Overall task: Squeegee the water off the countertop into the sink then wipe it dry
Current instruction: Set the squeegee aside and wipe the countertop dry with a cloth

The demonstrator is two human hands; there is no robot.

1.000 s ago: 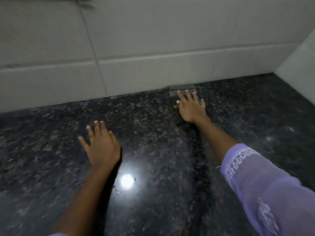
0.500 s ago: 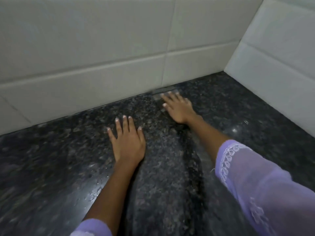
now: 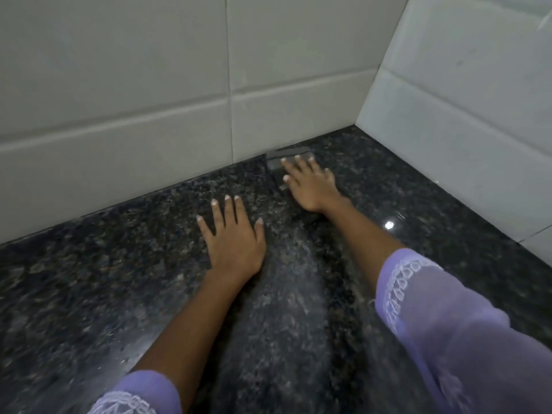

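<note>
- Left hand (image 3: pixel 231 239) lies flat on the dark speckled granite worktop (image 3: pixel 89 279), palm down, fingers straight and slightly spread, holding nothing; it sits a little in from the back edge.
- Right hand (image 3: pixel 310 186) reaches further back, fingers straight, pressing on a small grey flat thing (image 3: pixel 276 162), maybe a squeegee or pad, type unclear.
- That grey thing sits at the worktop's back edge, touching the white tiled wall (image 3: pixel 119 85), near the back right corner; mostly hidden under the fingers.
- A paler, streaky band (image 3: pixel 283 309) runs on the worktop between the two forearms, from the right hand toward the front edge.
- Both arms wear lilac sleeves (image 3: pixel 448 324) with white lace trim.
- Side tiled wall (image 3: pixel 478 100) meets the worktop's right edge; a light glint (image 3: pixel 389 225) near it.
</note>
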